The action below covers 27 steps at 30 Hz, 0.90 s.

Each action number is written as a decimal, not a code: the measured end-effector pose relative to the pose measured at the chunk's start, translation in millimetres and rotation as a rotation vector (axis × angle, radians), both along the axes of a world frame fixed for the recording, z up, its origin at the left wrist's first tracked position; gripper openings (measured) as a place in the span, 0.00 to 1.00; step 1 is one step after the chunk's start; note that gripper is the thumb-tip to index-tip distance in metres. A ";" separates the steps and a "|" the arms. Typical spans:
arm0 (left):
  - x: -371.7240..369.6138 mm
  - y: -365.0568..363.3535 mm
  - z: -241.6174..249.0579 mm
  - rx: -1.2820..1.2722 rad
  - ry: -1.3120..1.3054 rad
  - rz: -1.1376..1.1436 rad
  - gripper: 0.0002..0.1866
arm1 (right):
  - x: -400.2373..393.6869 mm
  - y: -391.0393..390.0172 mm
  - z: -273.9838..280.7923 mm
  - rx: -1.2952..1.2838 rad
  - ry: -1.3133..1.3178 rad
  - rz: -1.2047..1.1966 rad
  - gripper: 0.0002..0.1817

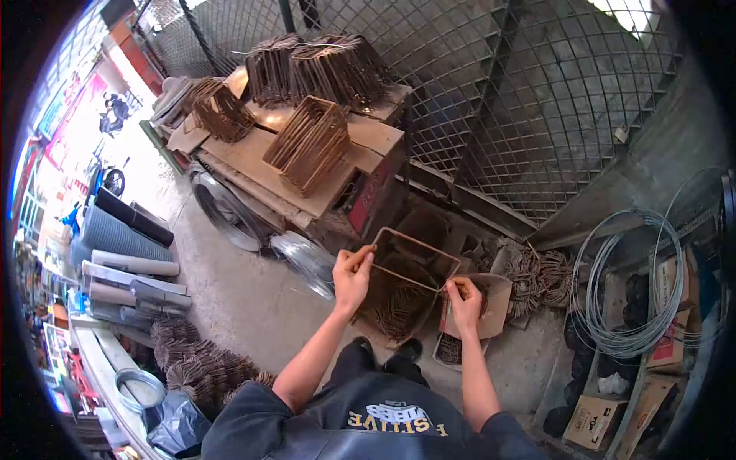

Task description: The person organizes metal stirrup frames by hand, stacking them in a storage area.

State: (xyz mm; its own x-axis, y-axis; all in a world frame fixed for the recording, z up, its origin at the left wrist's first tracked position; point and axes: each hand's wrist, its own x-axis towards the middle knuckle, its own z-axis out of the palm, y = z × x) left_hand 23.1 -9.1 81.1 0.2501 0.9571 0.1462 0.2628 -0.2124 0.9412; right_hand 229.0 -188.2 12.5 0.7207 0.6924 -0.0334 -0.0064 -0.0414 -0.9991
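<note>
My left hand is closed on one end of a rusty rectangular rebar stirrup. My right hand pinches the opposite end near a corner. Between the two hands the stirrup is held up in the air, tilted, above an open box of rusty bent metal pieces. Just beyond my right hand stands an opened cardboard box. On the workbench ahead, a bundle of similar stirrups lies near the front edge.
More stirrup stacks stand at the back of the bench, before a wire mesh fence. Wire coils lean against its side. A large wire coil hangs at right. Rolls of mesh and rusty bundles lie left.
</note>
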 end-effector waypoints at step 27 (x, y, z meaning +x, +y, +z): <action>-54.2 412.5 225.8 0.630 0.340 -0.627 0.13 | -206.8 284.2 209.2 -0.006 -1.305 -0.111 0.12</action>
State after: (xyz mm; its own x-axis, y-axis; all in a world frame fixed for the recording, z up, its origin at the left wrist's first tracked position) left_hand -31.1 403.4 306.9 0.8157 0.4038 0.4143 0.1671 -0.8500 0.4995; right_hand 22.3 96.0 221.6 0.2776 0.6297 0.7255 0.9562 -0.1079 -0.2722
